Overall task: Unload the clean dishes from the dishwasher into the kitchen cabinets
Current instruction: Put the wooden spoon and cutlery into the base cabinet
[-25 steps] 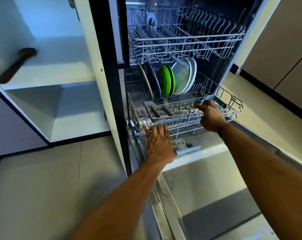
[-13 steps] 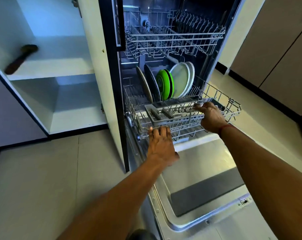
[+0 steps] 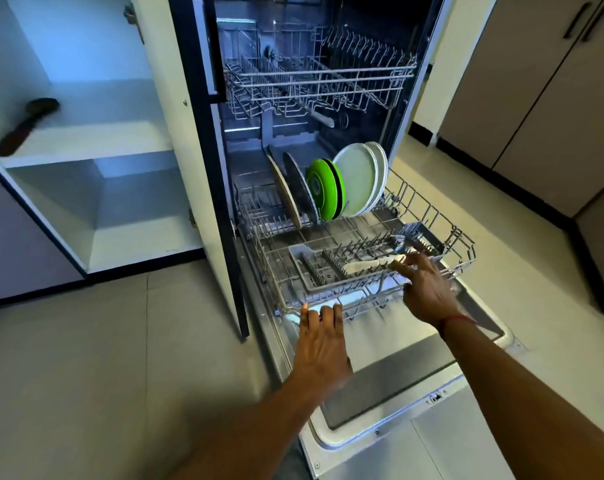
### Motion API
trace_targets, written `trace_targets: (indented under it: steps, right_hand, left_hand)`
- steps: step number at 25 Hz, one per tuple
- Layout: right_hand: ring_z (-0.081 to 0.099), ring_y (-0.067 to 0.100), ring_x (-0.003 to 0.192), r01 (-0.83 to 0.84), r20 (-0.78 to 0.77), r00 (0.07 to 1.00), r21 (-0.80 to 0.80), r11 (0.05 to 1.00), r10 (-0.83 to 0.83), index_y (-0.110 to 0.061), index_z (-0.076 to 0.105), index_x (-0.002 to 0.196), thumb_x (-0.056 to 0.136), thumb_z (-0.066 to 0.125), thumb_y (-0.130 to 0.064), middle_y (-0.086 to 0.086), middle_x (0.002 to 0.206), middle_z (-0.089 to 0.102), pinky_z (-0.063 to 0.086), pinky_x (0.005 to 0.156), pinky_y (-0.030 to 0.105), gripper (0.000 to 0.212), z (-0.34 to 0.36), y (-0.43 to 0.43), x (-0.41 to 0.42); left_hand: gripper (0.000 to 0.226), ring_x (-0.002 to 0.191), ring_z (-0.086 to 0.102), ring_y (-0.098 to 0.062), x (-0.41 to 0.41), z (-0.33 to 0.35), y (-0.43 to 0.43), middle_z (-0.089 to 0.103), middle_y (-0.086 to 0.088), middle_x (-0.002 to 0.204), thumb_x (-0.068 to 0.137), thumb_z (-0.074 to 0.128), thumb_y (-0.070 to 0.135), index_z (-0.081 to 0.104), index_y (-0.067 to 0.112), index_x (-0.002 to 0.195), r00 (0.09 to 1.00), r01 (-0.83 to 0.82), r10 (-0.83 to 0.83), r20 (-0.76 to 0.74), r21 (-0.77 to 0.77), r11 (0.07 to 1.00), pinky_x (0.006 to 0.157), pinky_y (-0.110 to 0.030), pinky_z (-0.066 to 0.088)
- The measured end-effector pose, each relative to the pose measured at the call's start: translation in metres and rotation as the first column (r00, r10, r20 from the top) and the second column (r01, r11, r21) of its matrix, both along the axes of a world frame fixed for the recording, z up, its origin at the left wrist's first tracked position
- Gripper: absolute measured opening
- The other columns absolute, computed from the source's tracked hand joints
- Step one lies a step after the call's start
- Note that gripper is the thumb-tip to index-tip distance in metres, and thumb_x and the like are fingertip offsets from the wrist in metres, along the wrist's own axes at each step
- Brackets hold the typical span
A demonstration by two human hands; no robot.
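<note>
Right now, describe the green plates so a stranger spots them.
Look in the open dishwasher, at its pulled-out lower rack. Plates stand upright along its back; the green plates sit between a dark plate and white plates, the only bright ones.
</note>
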State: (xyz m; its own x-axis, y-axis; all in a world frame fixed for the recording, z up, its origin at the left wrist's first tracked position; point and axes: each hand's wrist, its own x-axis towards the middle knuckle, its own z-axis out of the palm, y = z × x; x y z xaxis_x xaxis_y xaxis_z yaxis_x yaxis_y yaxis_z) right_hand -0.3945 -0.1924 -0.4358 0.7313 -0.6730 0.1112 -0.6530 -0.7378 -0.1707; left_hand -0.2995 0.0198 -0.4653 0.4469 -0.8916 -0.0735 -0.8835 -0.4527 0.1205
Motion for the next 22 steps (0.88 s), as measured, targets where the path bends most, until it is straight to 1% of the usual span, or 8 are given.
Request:
trace_targets:
  steps: [3,6,9,10,13,16,18,22]
  right_hand:
    - [0.043,0.032,0.126,-0.008,0.048,0.999,-0.039,0.999,0.010,-0.024,0.061,0.130,0.078,0.054,0.008,0.008,0.132,0.047,0.051,0.090,0.050,0.061,-0.005,0.008,-0.017]
    - [0.042,0.034,0.128,0.009,0.090,0.996,-0.042,0.999,-0.005,-0.022,0.064,0.127,0.077,0.055,0.011,0.009,0.133,0.048,0.052,0.090,0.053,0.061,-0.011,0.016,-0.028]
    - [0.047,0.035,0.123,0.060,0.166,0.984,-0.012,0.998,-0.057,-0.019,0.067,0.123,0.074,0.056,0.014,0.009,0.129,0.049,0.055,0.080,0.052,0.060,-0.016,0.024,-0.038]
    - [0.047,0.036,0.123,0.066,0.175,0.983,-0.019,0.998,-0.061,-0.019,0.067,0.122,0.073,0.057,0.014,0.009,0.129,0.050,0.056,0.079,0.052,0.060,-0.018,0.027,-0.043]
    - [0.044,0.034,0.128,0.048,0.149,0.988,-0.041,0.998,-0.042,-0.021,0.066,0.125,0.077,0.059,0.010,0.010,0.133,0.049,0.055,0.086,0.050,0.058,-0.020,0.031,-0.057]
    - [0.044,0.031,0.129,0.083,0.168,0.982,0.040,0.996,-0.089,-0.021,0.065,0.125,0.081,0.058,0.005,0.007,0.135,0.048,0.051,0.094,0.048,0.052,-0.018,0.033,-0.056]
    - [0.047,0.030,0.126,0.097,0.210,0.971,0.082,0.992,-0.112,-0.019,0.066,0.122,0.081,0.059,0.005,0.005,0.133,0.050,0.052,0.092,0.050,0.048,-0.017,0.034,-0.054]
    - [0.049,0.030,0.121,0.094,0.194,0.975,0.058,0.994,-0.103,-0.020,0.068,0.120,0.082,0.061,0.001,0.006,0.130,0.049,0.052,0.090,0.050,0.044,-0.015,0.034,-0.053]
  left_hand:
    - [0.098,0.129,0.030,-0.034,-0.015,-0.004,0.007,0.030,-0.014,0.142,0.079,0.063,0.040,0.007,0.006,0.152,1.000,0.011,-0.011,-0.013,-0.002,1.000,0.119,-0.052,0.004]
    - [0.099,0.127,0.032,-0.036,-0.026,-0.005,0.013,0.032,-0.014,0.141,0.078,0.065,0.040,0.007,0.006,0.151,1.000,0.017,-0.017,-0.022,-0.014,1.000,0.119,-0.053,0.004]
    - [0.101,0.123,0.034,-0.036,-0.038,-0.007,0.020,0.033,-0.015,0.138,0.077,0.064,0.040,0.007,0.005,0.152,0.999,0.043,-0.043,-0.010,0.000,0.999,0.118,-0.053,0.004]
    - [0.101,0.121,0.035,-0.037,-0.043,-0.009,0.023,0.034,-0.016,0.137,0.077,0.064,0.041,0.008,0.004,0.151,0.998,0.057,-0.057,0.010,0.000,0.998,0.117,-0.054,0.005]
    - [0.098,0.119,0.036,-0.041,-0.053,-0.017,0.030,0.036,-0.020,0.135,0.078,0.062,0.042,0.010,0.001,0.150,0.989,0.110,-0.110,0.099,0.009,0.994,0.115,-0.057,0.004]
    - [0.096,0.124,0.034,-0.041,-0.053,-0.020,0.031,0.032,-0.020,0.140,0.081,0.060,0.042,0.007,0.001,0.151,0.990,0.111,-0.111,0.085,-0.003,0.994,0.116,-0.055,0.003]
    - [0.096,0.126,0.032,-0.040,-0.051,-0.018,0.031,0.031,-0.019,0.141,0.082,0.059,0.041,0.005,0.002,0.151,0.992,0.109,-0.110,0.066,0.012,0.994,0.117,-0.054,0.004]
    - [0.097,0.128,0.032,-0.038,-0.049,-0.018,0.032,0.030,-0.017,0.143,0.081,0.061,0.041,0.005,0.005,0.152,0.993,0.114,-0.114,0.033,0.003,0.993,0.118,-0.052,0.008]
